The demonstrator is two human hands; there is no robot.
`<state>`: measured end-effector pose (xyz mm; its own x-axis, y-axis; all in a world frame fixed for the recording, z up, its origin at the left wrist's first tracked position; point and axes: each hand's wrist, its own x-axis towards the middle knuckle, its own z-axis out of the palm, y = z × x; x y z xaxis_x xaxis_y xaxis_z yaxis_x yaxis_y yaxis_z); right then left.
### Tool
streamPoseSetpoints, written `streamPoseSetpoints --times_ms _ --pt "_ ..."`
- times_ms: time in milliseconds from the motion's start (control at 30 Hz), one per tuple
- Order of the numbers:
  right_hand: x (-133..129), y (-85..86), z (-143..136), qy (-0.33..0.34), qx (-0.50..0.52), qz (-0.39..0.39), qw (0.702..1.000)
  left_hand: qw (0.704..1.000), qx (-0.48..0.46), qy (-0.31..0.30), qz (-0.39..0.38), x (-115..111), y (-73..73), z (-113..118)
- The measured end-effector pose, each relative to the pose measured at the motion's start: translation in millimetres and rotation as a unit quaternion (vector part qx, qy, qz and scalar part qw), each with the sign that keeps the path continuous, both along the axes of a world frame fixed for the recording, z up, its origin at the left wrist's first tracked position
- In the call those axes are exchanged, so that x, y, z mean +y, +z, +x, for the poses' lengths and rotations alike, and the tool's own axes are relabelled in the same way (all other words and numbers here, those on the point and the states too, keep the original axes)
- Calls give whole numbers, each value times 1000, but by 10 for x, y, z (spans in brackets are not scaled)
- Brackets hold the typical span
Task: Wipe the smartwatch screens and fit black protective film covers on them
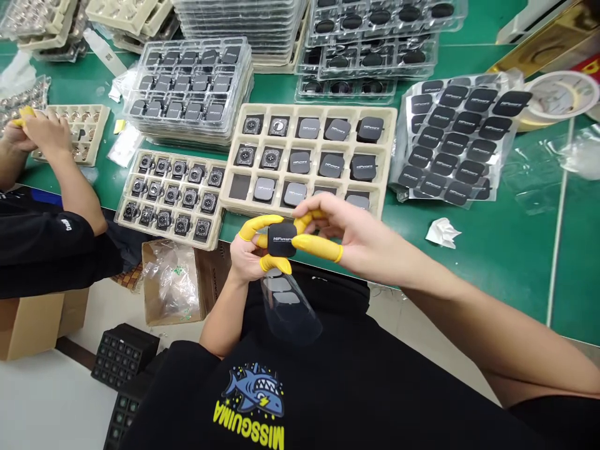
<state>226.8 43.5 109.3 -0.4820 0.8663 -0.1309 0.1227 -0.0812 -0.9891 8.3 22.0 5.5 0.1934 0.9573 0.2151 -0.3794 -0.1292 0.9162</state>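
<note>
Yellow covers sit on several fingertips of both hands. My left hand [250,250] is closed around the edges of a small black square piece [282,239] with "HiFuture" printed on its face. From the right, my right hand [344,234] reaches in with thumb and finger pinched at that piece's right edge. Below the left fingers hangs a clear plastic sheet [290,306] with pale rounded shapes on it. Just beyond the hands lies a cream tray [388,156] of watch faces and labelled black squares; its front-left compartment holds no watch.
A second cream tray [213,240] of watches stands at left, with stacked clear trays [187,128] behind. Black label sheets [452,137], a tape roll [557,97] and crumpled paper [442,232] lie right. A person's hands [49,131] work at far left.
</note>
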Motion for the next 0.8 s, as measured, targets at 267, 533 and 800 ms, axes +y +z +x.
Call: streamPoseSetpoints --times_ms 267,533,800 --pt "-5 -66 -267 57 48 -111 991 992 114 27 50 -13 -84 -109" --pt "44 -55 -306 28 53 -119 991 1000 20 -12 13 -50 -90 -60" --pt "106 -5 -262 73 -41 -82 993 995 90 -4 31 33 -49 -209"
